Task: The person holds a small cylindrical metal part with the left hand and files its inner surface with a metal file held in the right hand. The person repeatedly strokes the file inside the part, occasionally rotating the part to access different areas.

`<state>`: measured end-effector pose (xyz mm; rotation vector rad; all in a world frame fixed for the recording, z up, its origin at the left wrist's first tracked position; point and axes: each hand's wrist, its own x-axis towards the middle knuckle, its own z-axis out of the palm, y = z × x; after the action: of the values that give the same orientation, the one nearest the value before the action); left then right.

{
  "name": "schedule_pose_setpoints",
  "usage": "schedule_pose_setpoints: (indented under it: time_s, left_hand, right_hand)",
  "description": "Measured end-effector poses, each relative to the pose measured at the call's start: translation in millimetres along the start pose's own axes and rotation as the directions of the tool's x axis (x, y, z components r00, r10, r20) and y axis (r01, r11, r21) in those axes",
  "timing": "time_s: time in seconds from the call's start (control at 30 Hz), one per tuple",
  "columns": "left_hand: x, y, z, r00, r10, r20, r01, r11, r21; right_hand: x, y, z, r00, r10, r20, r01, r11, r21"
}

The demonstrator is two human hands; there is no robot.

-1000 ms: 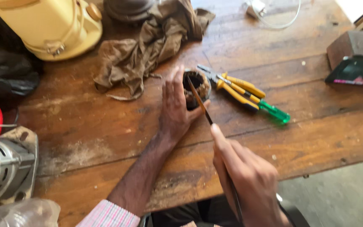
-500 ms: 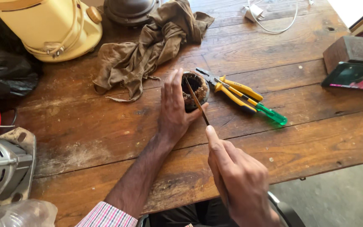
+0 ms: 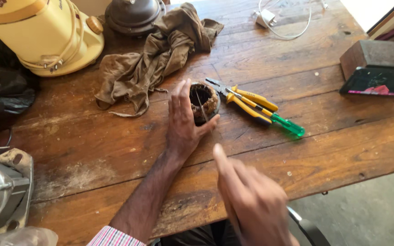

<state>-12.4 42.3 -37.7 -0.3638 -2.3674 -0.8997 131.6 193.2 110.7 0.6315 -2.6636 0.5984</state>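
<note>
My left hand (image 3: 184, 125) cups the small motor stator (image 3: 203, 103), fingers wrapped round its left side, thumb under its front; it sits on the wooden table (image 3: 115, 146) just beside the yellow pliers (image 3: 247, 101) & green screwdriver (image 3: 284, 124). Looks heavy for its size, rigid steel shell, but copper windings inside prob fragile, so grip the outer shell only. Right hand (image 3: 251, 200) blurred, near me; can't tell if it holds anything, though a thin rod (image 3: 200, 104) stands in the bore.

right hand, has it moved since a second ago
Yes. The right hand has drawn back toward the near table edge, farther from the round dark part that the left hand steadies; that part stays beside the yellow pliers.
</note>
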Motion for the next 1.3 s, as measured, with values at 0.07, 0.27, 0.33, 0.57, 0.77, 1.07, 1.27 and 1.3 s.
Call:
schedule_pose_setpoints:
  time_s: [0.07, 0.27, 0.33, 0.57, 0.77, 1.07, 1.27, 1.3]
  left_hand:
    - [-2.8, 1.6, -0.9, 1.0, 0.006, 0.003, -0.006, 1.0, 0.009]
    - [-0.3, -2.5, 0.8, 0.998, -0.047, 0.032, 0.047, 0.999, -0.017]
    - [3.2, -6.0, 3.6, 1.0, -0.007, -0.018, 0.007, 1.0, -0.014]
    - [-4.1, -7.4, 3.7, 0.999, -0.029, -0.015, 0.028, 0.998, -0.06]
    - [2.5, -1.9, 0.0, 0.999, -0.054, -0.004, 0.053, 0.986, -0.157]
    - [3.7, 4.6, -10.3, 0.992, -0.043, -0.12, 0.03, 0.993, -0.114]
    - [7.3, 7.7, -9.4, 0.991, -0.069, -0.116, 0.051, 0.986, -0.156]
    - [8.7, 7.1, -8.7, 0.991, -0.071, -0.112, 0.053, 0.987, -0.155]
  right_hand:
    - [-2.7, 0.4, 0.4, 0.999, 0.032, 0.014, -0.032, 0.999, 0.0]
    - [-23.9, 11.2, 8.1, 1.0, -0.011, -0.005, 0.011, 1.0, 0.015]
    - [-26.3, 12.5, 9.4, 1.0, -0.015, 0.006, 0.015, 1.0, -0.007]
    - [-5.9, 16.3, 6.0, 1.0, 0.019, 0.01, -0.02, 0.99, 0.14]
    - [-2.7, 18.3, 2.0, 0.927, 0.066, -0.369, 0.065, 0.942, 0.33]
    - [29.6, 126.0, 87.0, 0.96, -0.01, -0.279, 0.071, 0.975, 0.209]
    - [67.9, 145.6, 95.8, 0.964, 0.02, -0.265, 0.008, 0.994, 0.105]
    - [68.8, 147.1, 98.1, 0.956, 0.037, -0.29, 0.0, 0.992, 0.128]
